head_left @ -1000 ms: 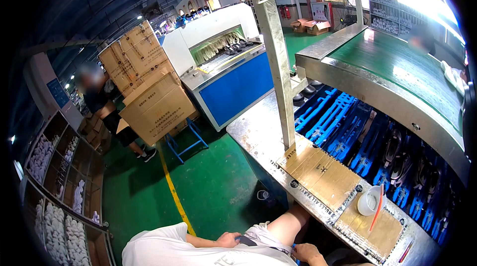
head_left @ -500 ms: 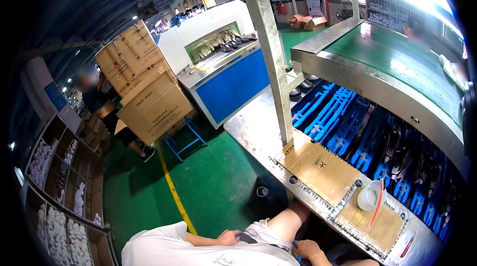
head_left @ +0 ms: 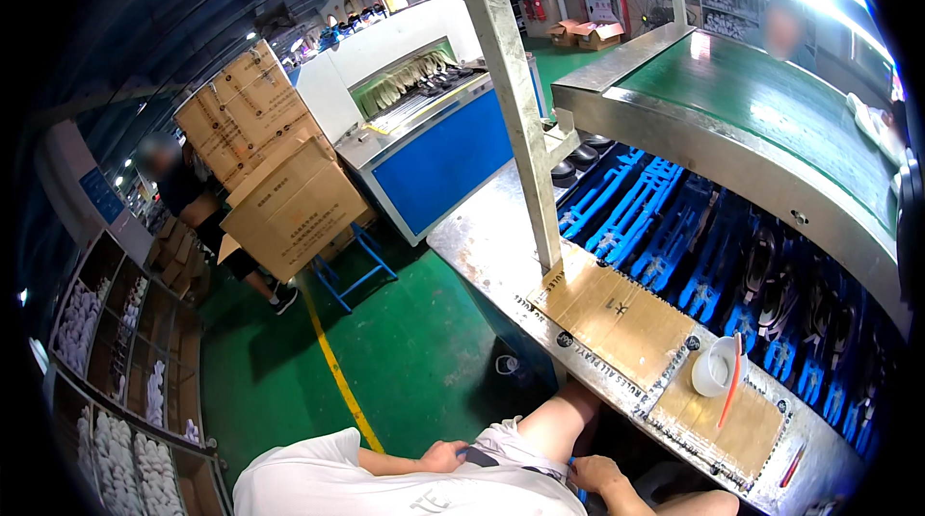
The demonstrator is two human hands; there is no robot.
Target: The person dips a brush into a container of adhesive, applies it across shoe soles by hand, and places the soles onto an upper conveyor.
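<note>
Both hands are low, at my lap, over light shorts (head_left: 503, 447). My left hand (head_left: 443, 456) is closed, its fingers curled round a small bit of blue at the end of a dark strip (head_left: 487, 459). My right hand (head_left: 595, 474), by the bare thigh, is closed too, with another bit of blue showing at its fingers. What the blue pieces belong to cannot be made out. On the metal bench (head_left: 472, 237) to the right, away from my hands, a white plastic cup (head_left: 711, 371) stands on flattened cardboard (head_left: 617, 309), with a red-handled brush (head_left: 731, 386) leaning across it.
Blue racks (head_left: 665, 246) with dark shoes fill the space under a green conveyor belt (head_left: 742, 87). A metal post (head_left: 515, 111) rises from the bench. Left are stacked cartons (head_left: 246, 111), a blue folding stand (head_left: 356, 270), a person (head_left: 188, 188) and shelves (head_left: 116, 323).
The whole view has shifted slightly, so the bench and racks sit a little further left. My hands stay closed in nearly the same place. A person beyond the conveyor has moved slightly.
</note>
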